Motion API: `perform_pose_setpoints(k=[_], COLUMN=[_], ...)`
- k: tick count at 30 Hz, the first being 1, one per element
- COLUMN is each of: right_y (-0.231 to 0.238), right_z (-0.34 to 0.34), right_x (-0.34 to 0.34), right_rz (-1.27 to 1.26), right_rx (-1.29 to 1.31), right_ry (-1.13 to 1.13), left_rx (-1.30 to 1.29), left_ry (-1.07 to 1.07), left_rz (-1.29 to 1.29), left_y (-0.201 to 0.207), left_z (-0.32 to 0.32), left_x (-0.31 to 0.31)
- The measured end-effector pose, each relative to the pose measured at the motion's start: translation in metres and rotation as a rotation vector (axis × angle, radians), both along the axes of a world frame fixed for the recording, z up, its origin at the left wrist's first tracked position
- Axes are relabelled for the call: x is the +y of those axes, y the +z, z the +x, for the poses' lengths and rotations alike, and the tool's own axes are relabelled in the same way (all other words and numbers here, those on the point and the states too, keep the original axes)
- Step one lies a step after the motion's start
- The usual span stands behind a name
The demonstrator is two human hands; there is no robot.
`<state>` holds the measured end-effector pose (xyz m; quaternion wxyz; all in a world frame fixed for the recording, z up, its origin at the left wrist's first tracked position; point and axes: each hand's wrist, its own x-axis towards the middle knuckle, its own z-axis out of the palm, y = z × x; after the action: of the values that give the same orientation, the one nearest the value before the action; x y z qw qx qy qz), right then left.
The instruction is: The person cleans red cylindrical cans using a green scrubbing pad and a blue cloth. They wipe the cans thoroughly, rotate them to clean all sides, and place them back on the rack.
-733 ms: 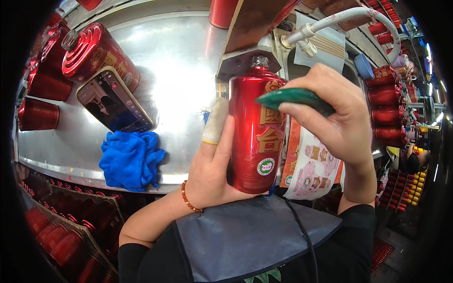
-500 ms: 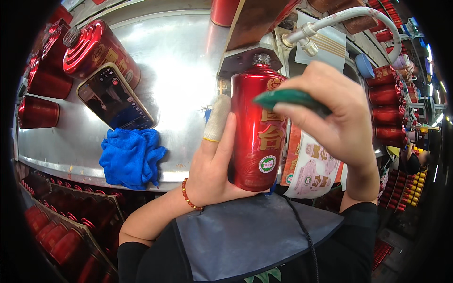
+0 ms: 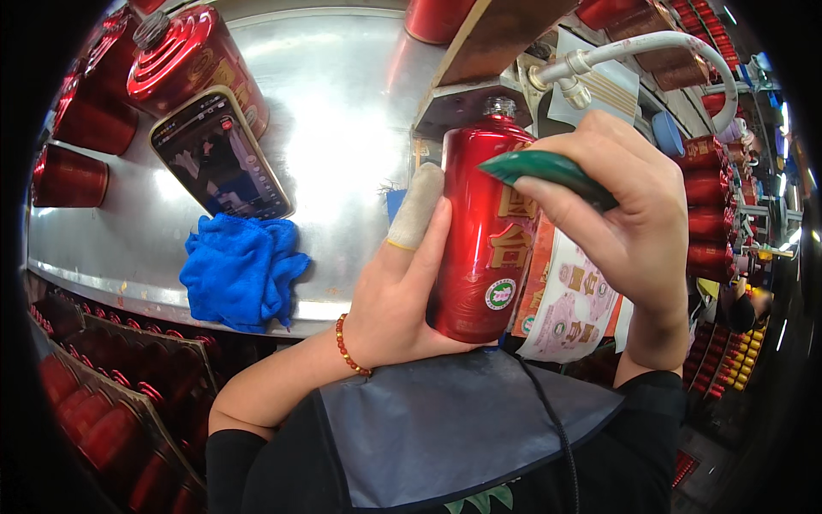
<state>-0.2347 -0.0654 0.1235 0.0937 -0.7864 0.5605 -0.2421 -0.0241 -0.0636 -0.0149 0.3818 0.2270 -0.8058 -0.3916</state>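
Note:
A glossy red bottle with gold characters, a round green-and-white sticker and a clear threaded neck stands slanted before me. My left hand is wrapped round its left side and base; a pale cloth finger cover sits on one finger. My right hand is closed on a smooth dark green scraper with a pointed tip. That tip is over the upper front of the bottle, near the gold lettering; whether it touches the surface I cannot tell. My right hand hides part of the bottle's right side.
Left on the metal table are a blue cloth, a phone leaning on another red bottle, and more red containers. A white curved pipe arches at upper right, above printed label sheets. Racks of red bottles fill the lower left.
The view has shifted slightly, so the bottle and both hands appear a little further right. My right hand, blurred before, is now sharper, with the scraper still over the bottle's upper front.

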Motion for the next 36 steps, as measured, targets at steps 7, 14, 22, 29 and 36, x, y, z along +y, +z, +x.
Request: perform_pose_setpoints(k=[7, 14, 22, 29, 36], right_y=[0.0, 0.006, 0.004, -0.011, -0.04], right_z=[0.006, 0.011, 0.003, -0.03, -0.06], right_x=[-0.004, 0.0, 0.005, -0.003, 0.013], right_rz=[0.022, 0.05, 0.041, 0.032, 0.106], right_rx=[0.004, 0.0, -0.024, -0.269, -0.565], right_ry=[0.021, -0.093, -0.13, -0.241, -0.497], left_rx=[0.007, 0.092, 0.109, 0.103, 0.046], left_ry=[0.022, 0.009, 0.03, 0.029, 0.013], left_rz=[-0.014, 0.011, 0.004, -0.007, 0.007], left_y=[-0.001, -0.005, -0.009, -0.007, -0.003], left_z=[0.003, 0.001, -0.001, -0.002, 0.0], left_x=[0.0, 0.003, 0.006, 0.005, 0.003])
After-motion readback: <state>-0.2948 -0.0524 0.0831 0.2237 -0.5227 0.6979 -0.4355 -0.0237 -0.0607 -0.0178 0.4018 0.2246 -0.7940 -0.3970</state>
